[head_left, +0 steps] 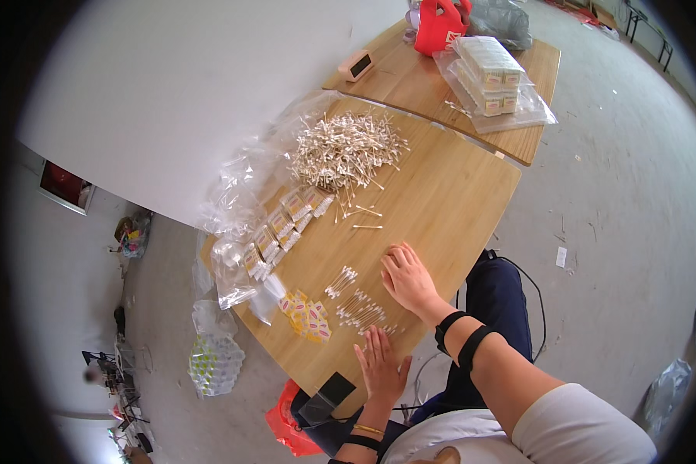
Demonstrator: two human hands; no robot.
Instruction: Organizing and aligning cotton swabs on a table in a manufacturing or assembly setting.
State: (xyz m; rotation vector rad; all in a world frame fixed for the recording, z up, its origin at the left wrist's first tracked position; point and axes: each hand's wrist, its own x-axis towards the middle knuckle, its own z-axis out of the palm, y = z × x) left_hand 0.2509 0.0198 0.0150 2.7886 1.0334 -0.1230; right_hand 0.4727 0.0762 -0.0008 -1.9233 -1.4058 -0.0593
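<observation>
My left hand (380,367) lies at the table's near edge, fingers stretched out, its tips beside the near end of a row of cotton swabs (361,311). Farther up, my right hand (406,278) rests palm down on the wood, fingers extended and slightly bent, with nothing visible in it. A smaller bundle of cotton swabs (341,282) lies left of that hand. Yellow and white printed cards (305,315) are spread left of the row. Beyond them is a large heap of loose cotton swabs (348,151), with a few stray swabs (367,226) in front.
Small filled packs (280,224) line the wooden table's (448,193) left side, beside crumpled clear plastic (243,185). A second table behind bears stacked wrapped packs (487,73), a red bag (441,27) and a pink clock (356,66). A black object (334,390) sits at the near corner.
</observation>
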